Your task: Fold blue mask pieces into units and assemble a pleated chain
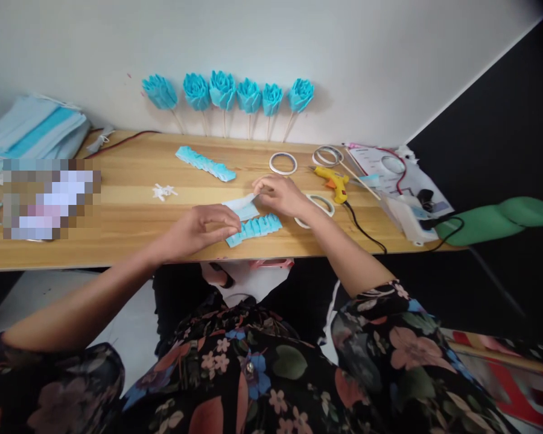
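A flat piece of light blue, mask-like fabric (247, 209) lies between my two hands near the table's front edge. My right hand (279, 194) pinches its far right corner, which is lifted a little. At the near left end, my left hand (196, 234) has its thumb and fingers closed on the piece's edge. Just in front of the fabric, by my left fingertips, is a pleated blue strip (260, 226). Farther back lies another pleated blue strip (206, 163).
Several blue fabric flowers (222, 89) on sticks lean against the wall. Tape rolls (283, 155), a yellow glue gun (335, 182) and a white power strip (409, 220) are to the right. Face masks (38, 129) are piled left, near small white strips (164, 191).
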Tool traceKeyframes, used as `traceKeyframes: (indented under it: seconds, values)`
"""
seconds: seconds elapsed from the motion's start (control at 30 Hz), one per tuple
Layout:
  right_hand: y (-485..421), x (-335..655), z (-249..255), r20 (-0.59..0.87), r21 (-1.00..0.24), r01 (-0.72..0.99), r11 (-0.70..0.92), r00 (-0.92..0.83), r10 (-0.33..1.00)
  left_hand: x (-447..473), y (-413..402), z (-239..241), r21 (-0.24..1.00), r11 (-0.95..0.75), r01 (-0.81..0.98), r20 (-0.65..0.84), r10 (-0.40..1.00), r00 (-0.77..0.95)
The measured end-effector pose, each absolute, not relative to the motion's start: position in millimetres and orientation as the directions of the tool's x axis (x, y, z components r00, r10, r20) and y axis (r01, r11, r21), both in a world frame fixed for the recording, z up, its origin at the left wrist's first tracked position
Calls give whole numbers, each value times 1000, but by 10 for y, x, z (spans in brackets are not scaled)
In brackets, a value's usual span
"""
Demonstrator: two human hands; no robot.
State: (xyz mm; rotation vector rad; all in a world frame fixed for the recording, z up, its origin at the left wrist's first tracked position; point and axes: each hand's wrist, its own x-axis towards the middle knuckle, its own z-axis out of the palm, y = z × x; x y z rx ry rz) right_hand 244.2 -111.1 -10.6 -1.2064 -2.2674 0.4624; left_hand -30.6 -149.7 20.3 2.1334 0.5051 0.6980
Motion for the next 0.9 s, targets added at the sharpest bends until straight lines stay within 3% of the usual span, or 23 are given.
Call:
traceKeyframes:
  seconds: [0.13, 0.23, 0.37, 0.5, 0.6, 0.67, 0.8, 0.9]
  values:
    - [-1102, 2436, 20, 288, -711, 550, 438, -340, 895, -292, -1559, 355, 959, -261, 111, 90, 651, 754]
    - [-1101, 2375, 201, 321, -745, 523, 414, -263, 910, -222, -1530, 346, 998, -17, 66, -43, 597, 801]
    - [-1122, 2258, 408, 460, -669, 572, 475, -183, 869, -70, -1388, 303, 945, 318, -71, -104, 502, 859]
    - [-1183, 2176, 413, 590, -503, 659, 559, -211, 779, 92, -1172, 338, 806, 543, -238, -239, 665, 708]
    - [-1210, 2191, 330, 636, -351, 689, 634, -322, 702, 172, -1019, 371, 753, 563, -341, -288, 748, 598]
    - [-1213, 2250, 288, 644, -323, 689, 648, -342, 685, 200, -950, 390, 762, 527, -375, -281, 792, 543]
    - [-1208, 2409, 256, 628, -436, 703, 562, -210, 749, 220, -882, 433, 787, 484, -382, -284, 834, 473]
    - [-1195, 2454, 221, 582, -511, 656, 556, -212, 785, 219, -847, 422, 802, 468, -371, -263, 835, 484]
